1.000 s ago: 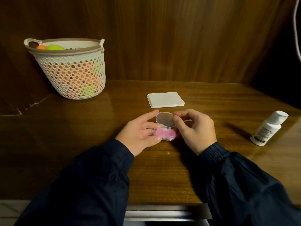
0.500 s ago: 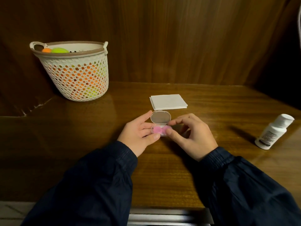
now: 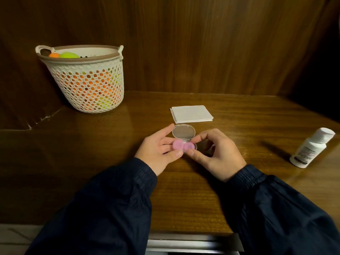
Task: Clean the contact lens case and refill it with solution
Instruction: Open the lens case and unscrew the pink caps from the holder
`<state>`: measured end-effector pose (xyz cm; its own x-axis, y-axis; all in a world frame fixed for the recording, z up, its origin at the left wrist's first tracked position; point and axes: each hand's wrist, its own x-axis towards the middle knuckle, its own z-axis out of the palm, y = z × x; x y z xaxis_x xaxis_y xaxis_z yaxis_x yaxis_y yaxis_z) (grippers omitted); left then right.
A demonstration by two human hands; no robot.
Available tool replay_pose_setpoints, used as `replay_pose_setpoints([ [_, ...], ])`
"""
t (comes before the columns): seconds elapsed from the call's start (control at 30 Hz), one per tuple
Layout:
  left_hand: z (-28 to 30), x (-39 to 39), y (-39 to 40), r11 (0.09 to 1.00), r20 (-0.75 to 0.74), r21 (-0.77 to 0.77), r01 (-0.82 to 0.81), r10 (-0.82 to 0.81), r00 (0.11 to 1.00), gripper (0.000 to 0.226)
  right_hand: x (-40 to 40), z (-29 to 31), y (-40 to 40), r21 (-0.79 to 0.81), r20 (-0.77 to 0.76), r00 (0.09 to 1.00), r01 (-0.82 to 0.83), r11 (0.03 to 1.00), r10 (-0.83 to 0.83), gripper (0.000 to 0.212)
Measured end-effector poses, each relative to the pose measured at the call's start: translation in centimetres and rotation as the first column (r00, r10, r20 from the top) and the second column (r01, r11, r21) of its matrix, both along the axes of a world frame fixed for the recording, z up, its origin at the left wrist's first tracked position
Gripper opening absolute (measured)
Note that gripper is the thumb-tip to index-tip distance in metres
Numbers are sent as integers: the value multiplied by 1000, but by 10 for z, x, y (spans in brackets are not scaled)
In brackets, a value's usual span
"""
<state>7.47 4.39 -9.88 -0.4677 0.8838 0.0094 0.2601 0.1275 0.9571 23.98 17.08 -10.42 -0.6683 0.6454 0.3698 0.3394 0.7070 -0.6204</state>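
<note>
A white perforated plastic basket (image 3: 86, 80) with a brown rim stands well to the left of and beyond the left hand (image 3: 157, 151), against the dark wood-panelled wall; orange and yellow-green balls (image 3: 63, 55) show over its rim and through its holes. The left hand rests on the glossy brown wooden table (image 3: 92, 162), its forefinger stretched along the far left side of a small clear plastic box (image 3: 184, 137) and its thumb pressing the near edge, so that it pinches the box. The box's hinged oval lid stands open, tilted away from the person. Inside its base lies the pink double-cup contact lens case (image 3: 183, 145), between the two hands. Just beyond the lid lies a folded square of white tissue (image 3: 191, 113), flat on the table. The right hand (image 3: 217, 155) pinches the right end of the box with thumb and forefinger, the other fingers curled. Well to the right of that hand, a white plastic solution bottle (image 3: 311, 150) with a white cap and printed label stands on the table.
</note>
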Motion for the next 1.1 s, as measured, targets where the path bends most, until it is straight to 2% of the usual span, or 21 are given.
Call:
replay_pose_setpoints([
  [0.2, 1, 0, 0, 1000, 6, -3, -2, 2, 1000, 90, 1, -2, -2, -25, -108, 994, -26, 999, 23, 17],
  [0.37, 1, 1, 0, 1000, 34, 4, -2, 2, 999, 91, 0, -2, -4, -47, -152, 983, -110, 993, 102, 20],
  [0.67, 2, 1, -1, 1000, 25, 8, 28, -28, 999, 91, 0, 2, -10, -5, -54, 990, -134, 991, 133, 22],
  [0.8, 1, 1, 1, 999, 55, 10, 36, -36, 998, 95, 0, 2, -10, -44, -69, 989, -135, 990, 132, 24],
  [0.93, -2, 4, 1, 999, -4, 19, 29, -29, 1000, 92, -2, 2, -9, -58, -123, 987, -111, 992, 103, 34],
  [1.1, -4, 5, 1, 999, -28, 31, 38, -37, 999, 93, -5, 1, -11, -26, -110, 990, -89, 996, 85, 16],
])
